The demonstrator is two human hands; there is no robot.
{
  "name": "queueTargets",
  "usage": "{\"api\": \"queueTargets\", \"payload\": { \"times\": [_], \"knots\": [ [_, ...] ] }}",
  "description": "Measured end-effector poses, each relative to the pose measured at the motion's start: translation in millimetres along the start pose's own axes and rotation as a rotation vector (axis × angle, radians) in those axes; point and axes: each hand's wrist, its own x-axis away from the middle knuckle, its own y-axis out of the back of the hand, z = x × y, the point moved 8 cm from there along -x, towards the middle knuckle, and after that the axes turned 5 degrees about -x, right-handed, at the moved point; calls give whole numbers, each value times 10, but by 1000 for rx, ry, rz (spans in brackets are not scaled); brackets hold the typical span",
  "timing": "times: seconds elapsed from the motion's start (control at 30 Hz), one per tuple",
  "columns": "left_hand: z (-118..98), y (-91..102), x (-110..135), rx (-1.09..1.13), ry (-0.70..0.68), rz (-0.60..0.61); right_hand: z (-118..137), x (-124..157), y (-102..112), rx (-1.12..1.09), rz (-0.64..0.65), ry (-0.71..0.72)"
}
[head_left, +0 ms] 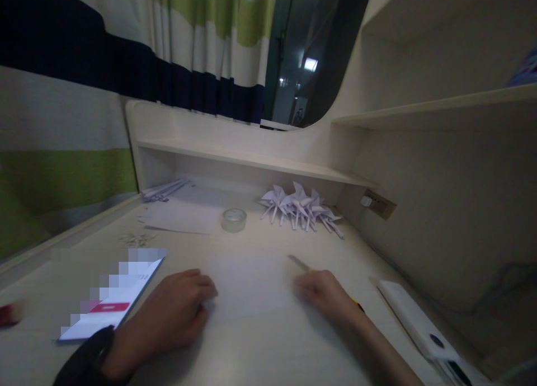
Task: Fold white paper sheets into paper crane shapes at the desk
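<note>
A white sheet of paper (251, 288) lies flat on the desk between my hands. My left hand (184, 305) is closed at the sheet's left edge, its fingers curled and pressed together on the paper. Near the right edge of the sheet, my right hand (323, 291) is wrapped round a utility knife (298, 262). The knife's thin blade points up and to the left, and a bit of yellow and black handle shows behind the hand. Motion smears the right hand's fingertips slightly.
Clear tape (234, 220) stands behind the sheet. Paper pinwheels (297, 204) lie at the back right. More paper (184, 210), rolled paper sticks (165, 190) and small scraps (137, 239) are at back left. A lit tablet-like screen (115, 302) is left; a white case (413, 319) right.
</note>
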Motion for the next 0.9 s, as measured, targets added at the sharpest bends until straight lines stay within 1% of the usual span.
{"api": "queueTargets", "payload": {
  "times": [0.07, 0.13, 0.17, 0.27, 0.33, 0.4, 0.47, 0.6, 0.7, 0.8, 0.9],
  "knots": [
    [-158, -53, -30, -25, -71, 41, 228, 4, -76, 133, -33, 80],
    [-297, -188, -61, -29, -152, 75, 460, 30, -281, 198, 18, 150],
    [-332, -276, -74, -37, -168, 86, 554, 51, -411, 220, 73, 169],
    [-343, -574, -74, -77, -168, 132, 738, 128, -704, 218, 204, 198],
    [-321, -726, -45, -94, -158, 154, 766, 167, -780, 211, 259, 211],
    [-300, -804, -11, -103, -144, 154, 713, 183, -760, 218, 273, 210],
    [-289, -818, 15, -102, -129, 137, 607, 190, -692, 235, 261, 201],
    [-269, -747, 31, -87, -92, 110, 352, 228, -546, 275, 239, 157],
    [-263, -677, 37, -74, -81, 139, 221, 242, -445, 330, 214, 124],
    [-255, -626, 41, -105, -45, 146, 175, 173, -353, 407, 140, 109],
    [-289, -597, 22, -167, 7, 86, 213, 22, -306, 436, 0, 131]
  ]
}}
